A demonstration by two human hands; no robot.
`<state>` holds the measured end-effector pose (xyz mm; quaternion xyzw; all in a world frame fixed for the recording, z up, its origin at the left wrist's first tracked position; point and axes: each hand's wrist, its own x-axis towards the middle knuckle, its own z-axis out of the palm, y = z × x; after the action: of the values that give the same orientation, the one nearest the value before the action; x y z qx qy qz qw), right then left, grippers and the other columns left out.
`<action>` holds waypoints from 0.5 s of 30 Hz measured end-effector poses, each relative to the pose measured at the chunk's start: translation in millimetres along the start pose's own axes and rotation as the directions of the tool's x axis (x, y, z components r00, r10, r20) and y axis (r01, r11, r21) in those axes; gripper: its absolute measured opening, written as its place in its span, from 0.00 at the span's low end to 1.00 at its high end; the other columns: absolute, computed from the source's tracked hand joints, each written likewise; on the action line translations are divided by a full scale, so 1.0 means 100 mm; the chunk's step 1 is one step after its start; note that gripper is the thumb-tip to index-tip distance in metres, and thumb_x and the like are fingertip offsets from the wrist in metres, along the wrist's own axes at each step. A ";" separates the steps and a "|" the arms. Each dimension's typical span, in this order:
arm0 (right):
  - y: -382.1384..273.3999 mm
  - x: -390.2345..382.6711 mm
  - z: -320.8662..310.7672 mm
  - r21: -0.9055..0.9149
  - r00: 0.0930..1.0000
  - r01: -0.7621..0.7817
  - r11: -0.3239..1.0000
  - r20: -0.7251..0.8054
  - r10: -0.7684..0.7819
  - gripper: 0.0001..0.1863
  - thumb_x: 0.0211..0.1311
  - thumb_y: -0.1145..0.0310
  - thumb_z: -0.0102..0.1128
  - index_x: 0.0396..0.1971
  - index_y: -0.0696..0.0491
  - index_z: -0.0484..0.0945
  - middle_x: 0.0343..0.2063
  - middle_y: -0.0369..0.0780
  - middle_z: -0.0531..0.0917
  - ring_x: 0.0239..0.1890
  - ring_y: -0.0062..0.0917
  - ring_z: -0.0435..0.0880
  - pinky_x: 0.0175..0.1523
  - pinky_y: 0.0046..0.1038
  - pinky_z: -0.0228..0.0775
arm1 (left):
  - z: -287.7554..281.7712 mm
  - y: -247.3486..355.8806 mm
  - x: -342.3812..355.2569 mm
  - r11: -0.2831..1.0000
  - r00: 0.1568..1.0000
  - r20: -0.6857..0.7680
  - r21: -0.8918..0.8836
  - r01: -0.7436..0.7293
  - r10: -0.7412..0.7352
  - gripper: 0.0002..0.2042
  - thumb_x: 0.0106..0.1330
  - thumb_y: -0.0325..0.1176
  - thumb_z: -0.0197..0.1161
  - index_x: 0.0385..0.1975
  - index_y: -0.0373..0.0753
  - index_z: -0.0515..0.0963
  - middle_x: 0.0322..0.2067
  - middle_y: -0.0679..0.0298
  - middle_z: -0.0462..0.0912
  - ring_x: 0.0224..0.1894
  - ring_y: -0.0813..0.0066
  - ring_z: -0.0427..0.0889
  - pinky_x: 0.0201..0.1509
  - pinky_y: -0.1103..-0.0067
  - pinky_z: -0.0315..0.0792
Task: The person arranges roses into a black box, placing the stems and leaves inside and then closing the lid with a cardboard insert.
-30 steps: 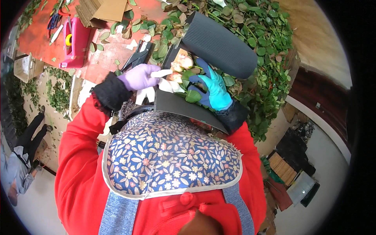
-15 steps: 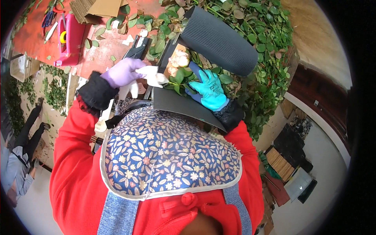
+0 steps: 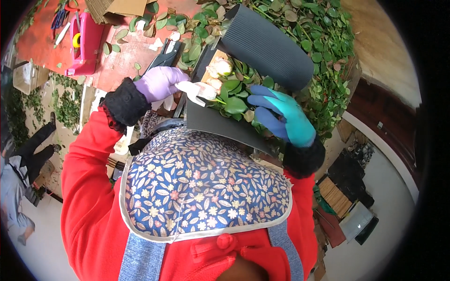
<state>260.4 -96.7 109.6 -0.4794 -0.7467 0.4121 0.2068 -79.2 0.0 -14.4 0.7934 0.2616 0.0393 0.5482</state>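
My left hand (image 3: 161, 85), in a lavender glove with white at the fingers, is closed at the left side of a small bunch of roses. At its fingertips is a pale, net-patterned rose head (image 3: 206, 90) with a green stem running right from it. Pale pink roses (image 3: 220, 67) lie just beyond, heads to the left, on a brown cardboard piece (image 3: 213, 60). My right hand (image 3: 286, 117), in a teal and blue glove, is open with fingers apart beside the green rose leaves (image 3: 234, 104). Under the bunch lies a dark ribbed sheet (image 3: 211, 121), its far part (image 3: 269, 47) curled over.
Leafy stems (image 3: 323, 51) heap up on the right and far side. A black stapler-like tool (image 3: 165, 57) and a pink tape dispenser (image 3: 86, 47) stand on the red table (image 3: 40, 47). Scissors (image 3: 60, 18) and folded cardboard (image 3: 129, 7) lie farther off. Another person (image 3: 18, 178) is at far left.
My right hand has drawn off the leaves toward the right and spread its fingers. My left hand has shifted slightly right, with the pale rose head at its fingertips.
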 end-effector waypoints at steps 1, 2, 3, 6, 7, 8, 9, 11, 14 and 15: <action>-0.11 0.03 -0.03 -0.002 1.000 0.001 1.000 0.005 -0.001 0.16 0.59 0.73 0.66 0.47 0.58 0.81 0.48 0.48 0.83 0.46 0.38 0.85 0.49 0.33 0.76 | 0.03 -0.01 0.04 1.000 1.000 -0.004 -0.003 0.000 0.000 0.13 0.59 0.21 0.61 0.44 0.38 0.81 0.40 0.56 0.84 0.46 0.59 0.83 0.52 0.71 0.76; -0.27 0.10 -0.05 0.000 0.987 -0.156 0.988 0.040 0.155 0.15 0.59 0.73 0.66 0.46 0.57 0.81 0.42 0.47 0.85 0.41 0.37 0.86 0.45 0.33 0.77 | 0.07 -0.02 0.06 1.000 1.000 -0.016 0.008 -0.007 0.007 0.13 0.59 0.21 0.61 0.44 0.38 0.81 0.40 0.56 0.84 0.46 0.59 0.83 0.52 0.70 0.76; -0.25 0.12 0.04 -0.064 0.989 -0.147 0.987 0.018 0.148 0.13 0.60 0.72 0.65 0.45 0.56 0.82 0.36 0.46 0.86 0.35 0.37 0.86 0.40 0.33 0.78 | 0.10 -0.04 0.09 0.999 1.000 -0.020 0.022 -0.023 0.024 0.13 0.59 0.20 0.60 0.44 0.38 0.82 0.40 0.56 0.84 0.45 0.59 0.83 0.52 0.70 0.76; 0.00 0.17 0.48 -0.306 0.985 -0.144 0.941 0.051 0.167 0.15 0.64 0.58 0.60 0.41 0.53 0.84 0.33 0.45 0.86 0.35 0.40 0.86 0.39 0.38 0.77 | 0.09 0.00 0.14 0.998 0.998 -0.003 0.031 -0.055 0.055 0.14 0.58 0.20 0.60 0.44 0.38 0.81 0.40 0.56 0.84 0.45 0.58 0.83 0.51 0.70 0.77; 0.10 0.18 0.61 -0.374 0.982 -0.148 0.915 0.055 0.182 0.17 0.65 0.54 0.58 0.39 0.52 0.84 0.34 0.45 0.86 0.36 0.41 0.86 0.40 0.40 0.77 | 0.07 0.01 0.15 0.995 0.998 0.007 0.080 -0.057 0.056 0.14 0.57 0.20 0.61 0.44 0.38 0.81 0.40 0.56 0.84 0.45 0.58 0.83 0.51 0.70 0.77; 0.14 0.23 0.67 -0.374 0.982 -0.148 0.916 0.051 0.180 0.17 0.65 0.54 0.58 0.39 0.52 0.84 0.34 0.45 0.86 0.36 0.41 0.86 0.40 0.40 0.77 | 0.12 -0.07 0.14 0.991 0.994 -0.037 0.083 -0.101 0.105 0.15 0.57 0.20 0.61 0.44 0.38 0.81 0.40 0.56 0.84 0.45 0.57 0.83 0.50 0.70 0.77; 0.17 0.28 0.73 -0.402 0.942 -0.211 0.891 0.159 0.295 0.17 0.64 0.53 0.57 0.37 0.52 0.84 0.33 0.45 0.86 0.36 0.41 0.85 0.41 0.41 0.76 | 0.12 -0.08 0.12 0.992 0.994 -0.039 0.080 -0.095 0.098 0.15 0.57 0.20 0.61 0.44 0.38 0.81 0.40 0.56 0.84 0.45 0.57 0.83 0.50 0.70 0.77; 0.28 0.29 0.84 -0.439 0.875 -0.261 0.860 0.269 0.403 0.17 0.64 0.53 0.57 0.34 0.52 0.83 0.32 0.45 0.86 0.35 0.41 0.85 0.41 0.42 0.76 | 0.11 -0.09 0.08 0.989 0.993 -0.070 0.115 -0.089 0.098 0.15 0.56 0.20 0.60 0.43 0.38 0.81 0.39 0.56 0.84 0.44 0.56 0.83 0.49 0.70 0.77; 0.42 0.22 0.92 -0.455 0.898 -0.220 0.863 0.251 0.361 0.13 0.61 0.56 0.59 0.30 0.51 0.82 0.30 0.46 0.85 0.33 0.42 0.84 0.39 0.44 0.74 | -0.25 0.04 -0.10 0.963 0.953 -0.148 -0.100 0.251 -0.264 0.11 0.60 0.21 0.59 0.42 0.36 0.80 0.38 0.57 0.83 0.43 0.60 0.84 0.48 0.70 0.77; 0.42 0.22 0.92 -0.454 0.898 -0.209 0.866 0.262 0.354 0.13 0.61 0.56 0.59 0.30 0.51 0.82 0.30 0.46 0.85 0.33 0.42 0.84 0.39 0.44 0.74 | -0.34 0.00 -0.30 0.943 0.933 -0.146 -0.111 0.315 -0.329 0.10 0.61 0.21 0.59 0.42 0.35 0.80 0.37 0.58 0.83 0.42 0.62 0.84 0.48 0.71 0.77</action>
<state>208.7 -106.8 20.8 -0.5399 -0.7617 0.3457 -0.0938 -116.8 15.0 5.4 0.7096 0.4300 0.0250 0.5576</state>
